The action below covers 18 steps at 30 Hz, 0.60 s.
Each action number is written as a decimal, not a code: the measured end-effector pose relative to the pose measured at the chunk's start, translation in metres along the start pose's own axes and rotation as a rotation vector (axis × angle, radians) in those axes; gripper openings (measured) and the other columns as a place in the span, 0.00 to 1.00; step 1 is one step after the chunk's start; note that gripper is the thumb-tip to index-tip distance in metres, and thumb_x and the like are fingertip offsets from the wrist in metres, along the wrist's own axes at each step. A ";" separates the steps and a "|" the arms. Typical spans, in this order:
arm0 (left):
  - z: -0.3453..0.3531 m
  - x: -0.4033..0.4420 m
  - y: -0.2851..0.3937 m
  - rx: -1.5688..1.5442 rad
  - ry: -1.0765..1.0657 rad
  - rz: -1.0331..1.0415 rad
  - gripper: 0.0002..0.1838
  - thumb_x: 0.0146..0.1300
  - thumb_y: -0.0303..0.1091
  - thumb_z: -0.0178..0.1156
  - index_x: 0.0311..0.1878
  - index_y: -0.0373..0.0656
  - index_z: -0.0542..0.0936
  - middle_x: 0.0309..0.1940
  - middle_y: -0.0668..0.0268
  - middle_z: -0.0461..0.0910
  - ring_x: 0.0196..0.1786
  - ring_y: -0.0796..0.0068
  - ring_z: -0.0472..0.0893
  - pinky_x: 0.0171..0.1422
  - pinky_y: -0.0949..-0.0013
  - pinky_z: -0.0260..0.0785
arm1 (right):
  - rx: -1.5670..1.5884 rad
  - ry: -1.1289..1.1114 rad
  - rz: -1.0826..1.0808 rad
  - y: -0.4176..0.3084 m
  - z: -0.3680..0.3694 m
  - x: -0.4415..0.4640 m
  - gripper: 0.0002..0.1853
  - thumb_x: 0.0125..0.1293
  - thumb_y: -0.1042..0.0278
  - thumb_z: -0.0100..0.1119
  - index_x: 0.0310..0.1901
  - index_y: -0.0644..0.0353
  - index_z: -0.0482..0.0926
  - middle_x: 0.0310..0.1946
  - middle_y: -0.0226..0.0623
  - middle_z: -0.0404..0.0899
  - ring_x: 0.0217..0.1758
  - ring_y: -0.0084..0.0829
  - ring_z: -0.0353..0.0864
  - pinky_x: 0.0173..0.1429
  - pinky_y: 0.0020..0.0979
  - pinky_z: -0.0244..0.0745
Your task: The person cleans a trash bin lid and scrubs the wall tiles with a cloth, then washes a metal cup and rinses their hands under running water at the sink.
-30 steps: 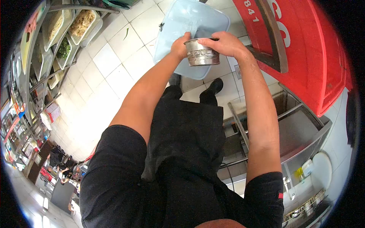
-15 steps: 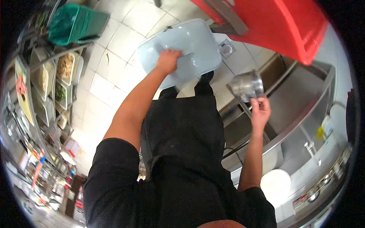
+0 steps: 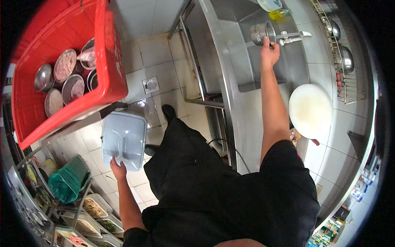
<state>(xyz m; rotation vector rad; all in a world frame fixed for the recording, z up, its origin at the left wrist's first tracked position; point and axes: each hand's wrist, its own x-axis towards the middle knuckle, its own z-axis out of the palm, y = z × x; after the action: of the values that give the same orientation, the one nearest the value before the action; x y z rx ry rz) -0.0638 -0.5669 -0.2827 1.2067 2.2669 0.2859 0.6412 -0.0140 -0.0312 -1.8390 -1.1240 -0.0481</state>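
Observation:
My right hand (image 3: 270,52) grips the rim of a metal pot (image 3: 260,33), which is tipped on its side above the steel sink (image 3: 279,66), close to the white-handled tap (image 3: 293,37). Low on the left, my left hand (image 3: 118,168) is at the near edge of a pale blue-grey plastic tub (image 3: 135,142), its fingers closed on the rim. The tub is over the tiled floor, and its inside shows no contents apart from a raised shape and reflections.
A red crate (image 3: 113,78) at the upper left holds several metal bowls, some with pale meat. Below it are a green-lined bin (image 3: 68,181) and trays of food (image 3: 95,208). A round white board (image 3: 311,111) and wire rack (image 3: 349,88) stand at the right.
The view has swung toward the sink. My right hand has left the tub and carried the pot over the sink. My left hand has moved from inside the tub to its edge.

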 end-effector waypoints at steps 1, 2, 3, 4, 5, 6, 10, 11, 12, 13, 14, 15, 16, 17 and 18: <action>-0.004 -0.005 -0.007 0.012 -0.010 0.009 0.35 0.59 0.28 0.65 0.71 0.35 0.67 0.63 0.43 0.71 0.66 0.40 0.71 0.73 0.50 0.64 | -0.142 0.025 -0.047 0.024 0.002 0.021 0.24 0.59 0.47 0.76 0.39 0.61 0.80 0.30 0.35 0.82 0.36 0.31 0.82 0.38 0.35 0.79; -0.010 -0.011 -0.003 0.002 -0.003 -0.046 0.34 0.59 0.28 0.65 0.70 0.34 0.69 0.63 0.43 0.71 0.66 0.40 0.71 0.74 0.51 0.64 | -0.283 0.049 -0.093 0.043 0.008 0.038 0.25 0.58 0.45 0.76 0.39 0.61 0.81 0.30 0.37 0.83 0.37 0.34 0.83 0.40 0.36 0.79; -0.015 -0.017 -0.011 -0.018 0.003 -0.067 0.33 0.59 0.28 0.65 0.69 0.34 0.70 0.63 0.44 0.72 0.66 0.42 0.72 0.74 0.51 0.64 | -0.431 0.072 -0.145 0.051 0.011 0.055 0.25 0.56 0.43 0.76 0.38 0.60 0.82 0.30 0.38 0.84 0.37 0.37 0.84 0.43 0.38 0.79; -0.016 -0.018 -0.014 -0.032 0.011 -0.083 0.32 0.60 0.28 0.65 0.68 0.34 0.71 0.63 0.45 0.73 0.66 0.43 0.73 0.73 0.51 0.65 | -0.431 0.022 -0.049 0.071 0.016 0.074 0.26 0.54 0.40 0.75 0.37 0.58 0.84 0.33 0.41 0.86 0.40 0.43 0.85 0.51 0.41 0.77; -0.020 -0.018 -0.007 -0.052 -0.010 -0.137 0.31 0.60 0.28 0.65 0.68 0.35 0.72 0.62 0.45 0.73 0.65 0.45 0.74 0.73 0.51 0.65 | -0.423 0.017 -0.012 0.083 0.022 0.090 0.25 0.55 0.41 0.75 0.36 0.58 0.84 0.33 0.41 0.86 0.40 0.43 0.85 0.51 0.41 0.77; -0.025 -0.021 -0.002 -0.066 -0.036 -0.189 0.31 0.60 0.28 0.65 0.68 0.35 0.72 0.62 0.46 0.74 0.65 0.46 0.75 0.73 0.52 0.66 | -0.420 0.010 0.030 0.098 0.024 0.101 0.25 0.55 0.41 0.75 0.36 0.58 0.84 0.33 0.41 0.87 0.40 0.43 0.85 0.51 0.40 0.77; -0.035 -0.013 0.041 -0.016 -0.159 -0.246 0.31 0.62 0.30 0.65 0.69 0.35 0.72 0.60 0.48 0.76 0.62 0.50 0.77 0.68 0.53 0.70 | -0.480 0.007 0.162 0.127 0.032 0.130 0.23 0.56 0.43 0.75 0.37 0.58 0.85 0.35 0.41 0.87 0.41 0.41 0.86 0.51 0.39 0.77; -0.033 -0.007 0.049 -0.027 -0.164 -0.233 0.31 0.62 0.30 0.65 0.68 0.36 0.73 0.60 0.48 0.76 0.60 0.51 0.78 0.67 0.54 0.71 | -0.439 -0.013 0.205 0.129 0.032 0.131 0.23 0.57 0.45 0.74 0.39 0.59 0.84 0.37 0.44 0.87 0.44 0.45 0.85 0.53 0.41 0.77; -0.031 -0.003 0.059 -0.042 -0.167 -0.223 0.30 0.62 0.30 0.65 0.68 0.36 0.73 0.60 0.48 0.76 0.58 0.51 0.78 0.66 0.54 0.71 | -0.394 -0.034 0.245 0.130 0.033 0.133 0.23 0.58 0.47 0.73 0.42 0.60 0.84 0.40 0.48 0.87 0.47 0.49 0.85 0.56 0.43 0.77; -0.031 0.002 0.067 -0.056 -0.167 -0.212 0.30 0.62 0.30 0.65 0.68 0.36 0.73 0.60 0.48 0.76 0.57 0.52 0.78 0.64 0.54 0.72 | -0.346 -0.053 0.285 0.137 0.035 0.135 0.23 0.59 0.48 0.72 0.44 0.62 0.84 0.42 0.51 0.86 0.50 0.54 0.84 0.58 0.45 0.76; -0.031 0.009 0.075 -0.055 -0.171 -0.188 0.29 0.62 0.31 0.66 0.67 0.36 0.74 0.59 0.49 0.76 0.56 0.53 0.78 0.64 0.54 0.72 | -0.337 -0.040 0.290 0.144 0.037 0.136 0.23 0.59 0.49 0.72 0.44 0.61 0.84 0.43 0.51 0.86 0.50 0.53 0.85 0.58 0.45 0.76; -0.030 0.016 0.084 -0.053 -0.172 -0.164 0.29 0.62 0.31 0.66 0.67 0.36 0.74 0.58 0.49 0.77 0.55 0.54 0.78 0.63 0.55 0.72 | -0.324 -0.028 0.296 0.151 0.042 0.135 0.23 0.59 0.49 0.72 0.45 0.61 0.84 0.43 0.51 0.86 0.50 0.53 0.85 0.58 0.44 0.76; -0.029 0.022 0.094 -0.050 -0.175 -0.141 0.28 0.62 0.31 0.66 0.66 0.36 0.75 0.57 0.50 0.77 0.55 0.54 0.78 0.62 0.55 0.73 | -0.314 -0.015 0.302 0.161 0.046 0.135 0.23 0.59 0.49 0.72 0.45 0.61 0.84 0.43 0.50 0.86 0.50 0.52 0.85 0.58 0.44 0.76; -0.027 0.026 0.109 -0.050 -0.179 -0.120 0.28 0.62 0.31 0.66 0.66 0.36 0.76 0.56 0.51 0.77 0.54 0.55 0.78 0.62 0.56 0.73 | -0.297 -0.011 0.280 0.171 0.050 0.135 0.22 0.59 0.50 0.72 0.45 0.61 0.84 0.43 0.50 0.86 0.50 0.52 0.85 0.58 0.44 0.76; -0.028 0.029 0.122 -0.047 -0.169 -0.086 0.26 0.63 0.30 0.66 0.65 0.37 0.76 0.55 0.52 0.78 0.54 0.56 0.79 0.62 0.56 0.73 | -0.282 -0.010 0.259 0.181 0.054 0.135 0.22 0.59 0.50 0.71 0.46 0.61 0.84 0.43 0.50 0.86 0.50 0.51 0.85 0.58 0.44 0.76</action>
<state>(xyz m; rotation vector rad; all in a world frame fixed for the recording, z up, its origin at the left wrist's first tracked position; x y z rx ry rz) -0.0077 -0.4713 -0.2183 1.0651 2.1469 0.1955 0.8257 0.0924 -0.1240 -2.2257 -0.9123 -0.0496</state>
